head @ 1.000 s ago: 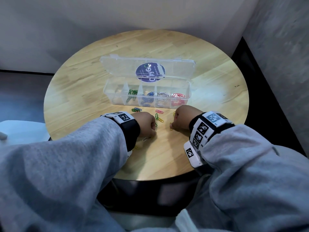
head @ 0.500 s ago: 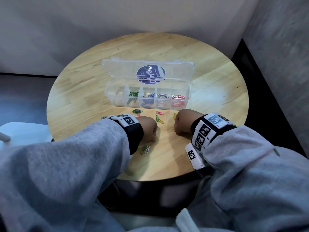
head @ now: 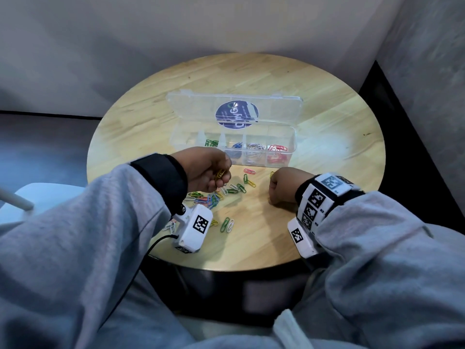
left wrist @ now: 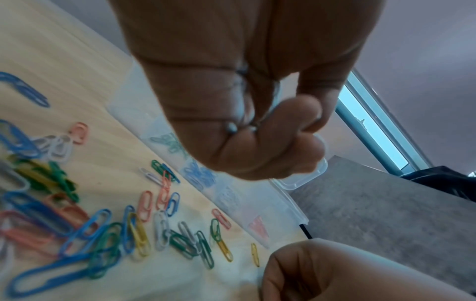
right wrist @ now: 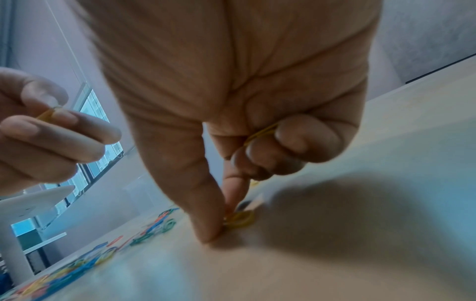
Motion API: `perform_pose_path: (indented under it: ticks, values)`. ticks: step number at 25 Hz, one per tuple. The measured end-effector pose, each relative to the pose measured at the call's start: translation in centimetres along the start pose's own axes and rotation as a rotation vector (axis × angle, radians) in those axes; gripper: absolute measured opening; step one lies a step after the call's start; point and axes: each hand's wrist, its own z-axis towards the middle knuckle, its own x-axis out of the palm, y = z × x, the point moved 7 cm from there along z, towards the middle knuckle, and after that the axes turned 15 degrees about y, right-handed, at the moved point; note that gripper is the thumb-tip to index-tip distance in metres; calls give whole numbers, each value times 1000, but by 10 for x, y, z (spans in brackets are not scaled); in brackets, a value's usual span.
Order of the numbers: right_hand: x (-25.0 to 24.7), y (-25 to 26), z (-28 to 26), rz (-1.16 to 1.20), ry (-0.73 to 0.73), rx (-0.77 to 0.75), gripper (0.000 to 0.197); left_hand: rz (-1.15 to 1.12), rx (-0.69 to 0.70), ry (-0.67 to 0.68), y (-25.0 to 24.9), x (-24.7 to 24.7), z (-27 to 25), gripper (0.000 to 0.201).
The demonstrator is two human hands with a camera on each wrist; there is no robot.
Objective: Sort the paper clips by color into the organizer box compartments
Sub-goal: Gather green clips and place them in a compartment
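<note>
Paper clips: your loose, mixed-colour paper clips (head: 214, 197) lie scattered on the near part of the round desk (head: 314, 157), mostly under and just right of your left wrist.
Organizer box: the clear organizer box (head: 234, 159) stands open beyond them, its long axis running left to right; green, blue, white and red clips sit in separate compartments, and the far-left compartment looks empty.
Left hand: your left hand (head: 206, 172) is raised off the desk, fingers (left wrist: 257, 158) curled and pinching a yellow clip (head: 221, 173).
Right hand: your right hand (head: 284, 185) is down on the desk, thumb and forefinger pinching another yellow clip (right wrist: 240, 221) against the wood; a yellow clip also shows tucked under its curled fingers.
Key relation: the box lies straight ahead, just beyond your left hand, which is the nearer one to the empty left compartment.
Change: half a second ago your left hand was low on the desk over the pile; now it is lifted and turned palm-up, uncovering the clips beneath.
</note>
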Motion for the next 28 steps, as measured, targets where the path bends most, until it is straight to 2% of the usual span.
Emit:
perform_pose_path:
  ticks: [4, 6, 8, 11, 14, 16, 21, 28]
  values:
    - [3, 0, -4, 21, 42, -1, 25, 28, -40, -15, 6, -2, -2, 26]
    - [4, 1, -10, 33, 67, -17, 16, 119, -90, -48, 8, -5, -1, 23]
    - [2, 1, -18, 83, 68, -48, 2, 446, -164, -68, 8, -5, 1, 21]
    - [-6, -3, -22, 317, 73, -156, 14, 1154, -293, -61, 11, 4, 4, 13]
    - [-14, -10, -22, 588, 73, -243, 19, 1436, -405, -39, 27, 12, 8, 17]
    - [-15, -13, -21, 670, 69, -263, 19, 1492, -455, -15, 36, 13, 13, 20]
    - [-12, -14, -19, 679, 92, -258, 18, 1513, -520, -46, 43, 10, 18, 29]
    - [-16, -20, -24, 788, 88, -235, 17, 1484, -464, -4, 45, 11, 17, 10]
